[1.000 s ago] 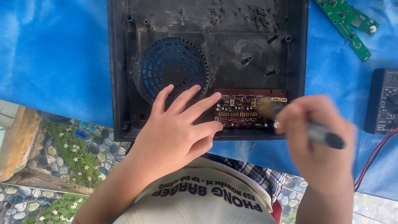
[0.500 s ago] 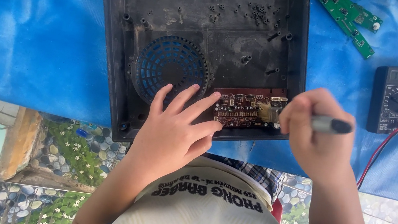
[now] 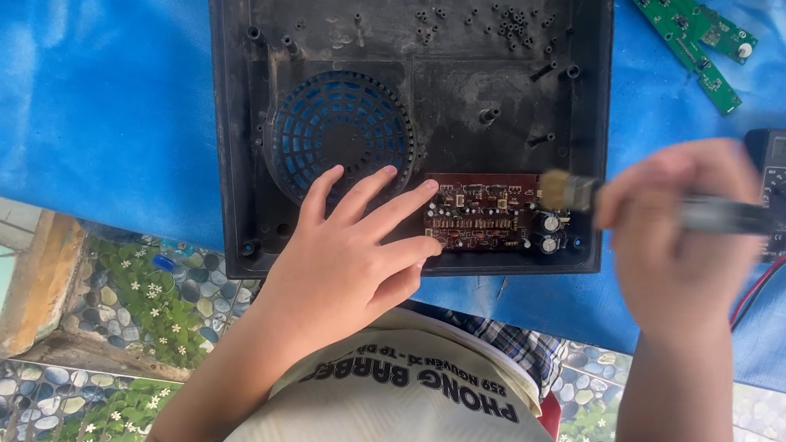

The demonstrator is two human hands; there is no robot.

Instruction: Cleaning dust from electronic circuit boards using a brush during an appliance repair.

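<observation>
Brush (image 3: 567,189) in right hand (image 3: 681,236), circuit board (image 3: 489,213)

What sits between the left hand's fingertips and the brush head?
In the head view, the brown circuit board fills that stretch: the left hand presses its near end, and the brush in the right hand hovers at its far corner.

Blue tarp (image 3: 83,63) over table, pebble-patterned floor tiles (image 3: 134,299), bright daylight
</observation>
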